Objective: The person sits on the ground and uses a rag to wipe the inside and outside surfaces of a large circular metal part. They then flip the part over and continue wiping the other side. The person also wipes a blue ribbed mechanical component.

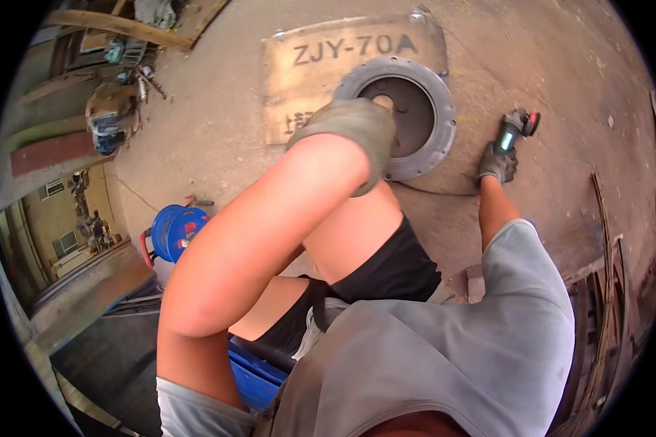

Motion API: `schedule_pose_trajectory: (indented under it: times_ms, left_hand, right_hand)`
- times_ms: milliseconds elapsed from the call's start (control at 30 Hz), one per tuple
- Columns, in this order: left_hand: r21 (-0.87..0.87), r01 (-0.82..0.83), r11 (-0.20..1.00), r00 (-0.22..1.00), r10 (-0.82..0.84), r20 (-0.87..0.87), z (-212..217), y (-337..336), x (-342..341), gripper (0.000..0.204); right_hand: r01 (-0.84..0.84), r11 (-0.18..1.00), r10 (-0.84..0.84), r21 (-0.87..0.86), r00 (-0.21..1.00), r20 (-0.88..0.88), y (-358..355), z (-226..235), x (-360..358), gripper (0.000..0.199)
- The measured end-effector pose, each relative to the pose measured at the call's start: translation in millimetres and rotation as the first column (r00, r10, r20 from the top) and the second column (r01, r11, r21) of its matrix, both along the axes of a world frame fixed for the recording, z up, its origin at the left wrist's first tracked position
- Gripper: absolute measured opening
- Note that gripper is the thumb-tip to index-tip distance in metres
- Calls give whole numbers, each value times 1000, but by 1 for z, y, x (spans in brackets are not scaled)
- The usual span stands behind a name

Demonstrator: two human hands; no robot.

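Observation:
My right hand [498, 163], in a grey work glove, is wrapped round the body of an angle grinder [507, 137] with a red-edged disc. The grinder is out to the right over the floor, apart from the metal part. A round grey metal flange [444, 120] with bolt holes round its rim and a dark hollow centre lies partly on a wooden board [280, 87] with stencilled marks. My left hand [350, 135], also gloved, is raised in front of the flange's left side. That glove is blurred and its fingers are mostly hidden; I cannot tell whether it touches the metal.
A blue cable reel [173, 231] with a red handle stands to the left of my legs. A dark cable [434, 191] runs along the floor beside the flange. Long thin rods and boards [601, 291] lie at the right. Wooden beams [120, 28] and clutter are at the far left.

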State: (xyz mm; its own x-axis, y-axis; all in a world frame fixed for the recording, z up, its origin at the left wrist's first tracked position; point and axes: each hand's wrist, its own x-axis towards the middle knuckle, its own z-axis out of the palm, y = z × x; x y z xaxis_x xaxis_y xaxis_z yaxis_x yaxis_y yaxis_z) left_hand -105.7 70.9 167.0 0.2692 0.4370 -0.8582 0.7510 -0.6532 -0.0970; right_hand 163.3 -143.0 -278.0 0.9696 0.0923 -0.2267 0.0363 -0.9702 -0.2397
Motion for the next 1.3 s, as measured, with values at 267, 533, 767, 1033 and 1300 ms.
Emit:
schedule_pose_trajectory:
  times_ms: [267,533,767,1033,1300]
  left_hand:
    - [201,-819,537,473,434,767,84,-15,-195,45]
    - [-141,-933,332,75,562,824,48,-39,-251,49]
    - [-153,-944,294,59,603,796,49,-59,-263,45]
    - [-202,-949,242,-5,629,777,46,-83,-283,42]
    - [-219,-949,226,-21,650,759,39,-93,-298,41]
  right_hand:
    - [-163,944,134,-286,984,-120,-2,14,17,100]
    - [-788,581,690,203,609,391,51,85,-29,81]
    - [-991,-47,946,-129,-86,314,148,98,-13,66]
    - [-954,-123,989,-272,-142,49,240,114,-16,46]
    - [-982,174,965,-76,186,-188,231,83,-5,42]
